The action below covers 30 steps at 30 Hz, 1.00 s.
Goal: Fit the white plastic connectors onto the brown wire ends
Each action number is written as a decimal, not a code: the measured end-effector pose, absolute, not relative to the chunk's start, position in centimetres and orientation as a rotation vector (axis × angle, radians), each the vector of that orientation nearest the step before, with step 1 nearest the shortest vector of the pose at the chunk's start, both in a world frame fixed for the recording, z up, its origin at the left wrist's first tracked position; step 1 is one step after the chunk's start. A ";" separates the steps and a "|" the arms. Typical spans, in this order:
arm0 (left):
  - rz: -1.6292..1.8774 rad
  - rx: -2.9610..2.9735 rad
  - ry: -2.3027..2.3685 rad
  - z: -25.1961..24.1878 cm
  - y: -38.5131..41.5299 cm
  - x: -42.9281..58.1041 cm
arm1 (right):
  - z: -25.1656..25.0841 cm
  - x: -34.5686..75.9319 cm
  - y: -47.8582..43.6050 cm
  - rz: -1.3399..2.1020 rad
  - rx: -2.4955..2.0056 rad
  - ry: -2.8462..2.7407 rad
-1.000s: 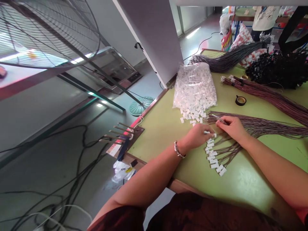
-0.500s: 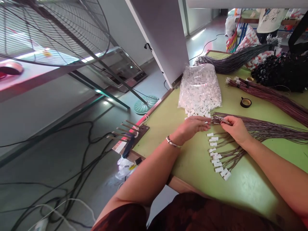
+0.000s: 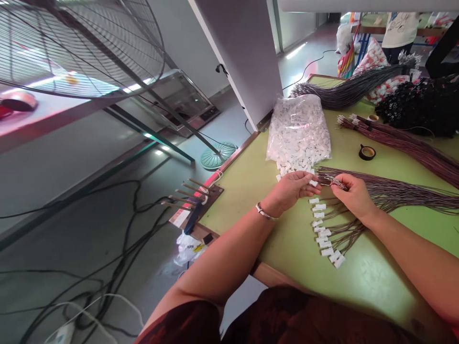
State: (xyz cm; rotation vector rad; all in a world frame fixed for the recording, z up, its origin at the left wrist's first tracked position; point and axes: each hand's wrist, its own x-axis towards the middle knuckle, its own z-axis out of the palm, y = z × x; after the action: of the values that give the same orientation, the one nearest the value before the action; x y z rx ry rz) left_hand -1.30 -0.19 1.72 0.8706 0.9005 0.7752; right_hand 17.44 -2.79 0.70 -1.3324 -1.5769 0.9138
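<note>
Between the thumb and fingers of my left hand (image 3: 291, 188) is a small white plastic connector (image 3: 313, 183). My right hand (image 3: 353, 195) pinches a few thin brown wires by their metal-tipped ends (image 3: 335, 181), which point toward the connector with a small gap. Under and behind that hand a bundle of brown wires (image 3: 405, 188) stretches off to the right. Closer to me, several wires with white connectors on their ends (image 3: 325, 242) lie fanned out on the green table (image 3: 287, 243). Loose white connectors (image 3: 287, 169) spill from a clear plastic bag (image 3: 299, 126) just beyond my left hand.
A roll of black tape (image 3: 367, 152), dark red wire bundles (image 3: 401, 143), grey wires (image 3: 344, 93) and a black heap (image 3: 423, 105) lie farther back. A rack with metal pegs (image 3: 197, 193) sits on the left edge. A fan (image 3: 82, 48) stands left; a person (image 3: 400, 31) is beyond.
My left hand has moved slightly right, and the white connector shows more plainly in its fingers. My right hand has shifted slightly, still holding the wire ends.
</note>
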 end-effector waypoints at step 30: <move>0.789 1.261 0.956 2.0 -1.1 -0.9 | 0.2 17.4 -3.1 0.628 -1.426 -1.687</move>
State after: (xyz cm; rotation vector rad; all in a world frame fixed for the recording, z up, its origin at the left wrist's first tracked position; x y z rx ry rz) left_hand -0.92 -1.06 1.95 1.2612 0.9557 0.7891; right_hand 17.41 -3.12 0.24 -1.4261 -1.6874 0.6281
